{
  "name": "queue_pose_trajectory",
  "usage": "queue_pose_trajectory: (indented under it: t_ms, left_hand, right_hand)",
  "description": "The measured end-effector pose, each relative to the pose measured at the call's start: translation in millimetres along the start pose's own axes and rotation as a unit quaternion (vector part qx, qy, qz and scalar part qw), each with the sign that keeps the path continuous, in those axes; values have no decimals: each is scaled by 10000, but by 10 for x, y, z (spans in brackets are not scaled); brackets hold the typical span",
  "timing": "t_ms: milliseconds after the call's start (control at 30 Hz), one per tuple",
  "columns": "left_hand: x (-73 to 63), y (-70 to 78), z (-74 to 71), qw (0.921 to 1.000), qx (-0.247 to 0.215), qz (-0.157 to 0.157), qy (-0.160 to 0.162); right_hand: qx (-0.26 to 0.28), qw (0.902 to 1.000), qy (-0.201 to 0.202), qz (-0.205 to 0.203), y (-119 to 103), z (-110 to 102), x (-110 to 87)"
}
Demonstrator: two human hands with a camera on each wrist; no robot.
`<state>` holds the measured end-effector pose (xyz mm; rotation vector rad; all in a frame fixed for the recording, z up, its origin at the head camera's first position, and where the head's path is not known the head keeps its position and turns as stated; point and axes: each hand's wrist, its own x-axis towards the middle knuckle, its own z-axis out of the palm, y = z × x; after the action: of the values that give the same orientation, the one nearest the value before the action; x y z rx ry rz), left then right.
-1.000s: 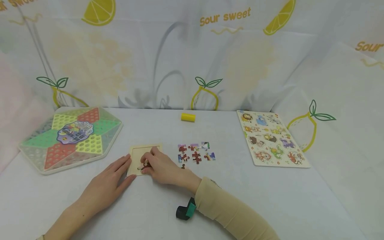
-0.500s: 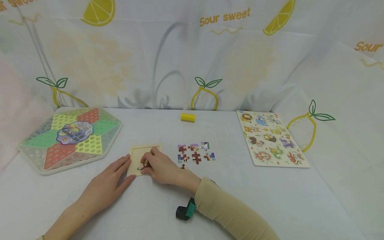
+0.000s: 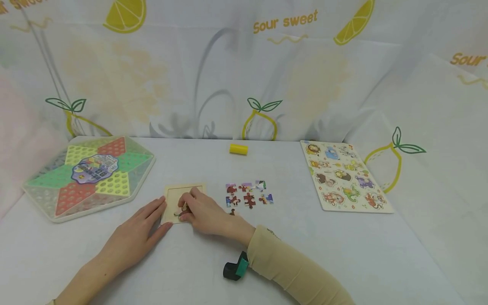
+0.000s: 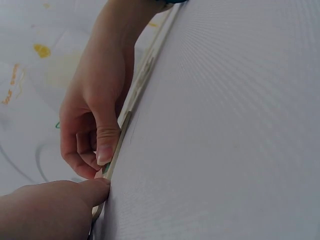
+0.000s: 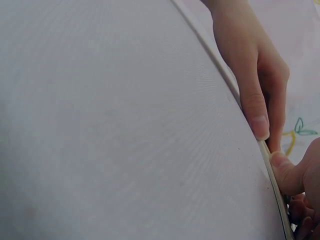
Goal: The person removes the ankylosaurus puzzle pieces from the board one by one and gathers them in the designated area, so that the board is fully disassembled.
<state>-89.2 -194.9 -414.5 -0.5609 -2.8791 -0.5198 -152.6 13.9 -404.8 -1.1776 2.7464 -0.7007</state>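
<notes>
A small light wooden puzzle tray (image 3: 173, 195) lies on the white cloth. My left hand (image 3: 133, 237) rests against its left side and near corner, fingers fairly straight and thumb at the front edge. Over the tray, my right hand (image 3: 203, 212) has curled fingers and pinches a brown jigsaw piece (image 3: 185, 210), mostly hidden under the fingertips. In the left wrist view, the right hand (image 4: 100, 100) shows thumb and fingers together at the tray's edge. Several loose jigsaw pieces (image 3: 249, 200) lie right of the tray, one partly hidden behind the right wrist.
A Chinese checkers board (image 3: 95, 169) lies at the left. At the right is an animal puzzle board (image 3: 345, 178). A yellow cylinder (image 3: 238, 149) lies at the back, and a black and green object (image 3: 235, 267) sits by the right sleeve. A printed curtain hangs behind.
</notes>
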Motion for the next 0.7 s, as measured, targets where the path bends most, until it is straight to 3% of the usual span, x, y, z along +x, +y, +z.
queue_pose_trajectory:
  t_ms: [700]
  left_hand:
    - [-2,-3,-1,10000,4,-39,-89]
  right_hand:
    - [-33,9997,-47,-245,-10,-12,21]
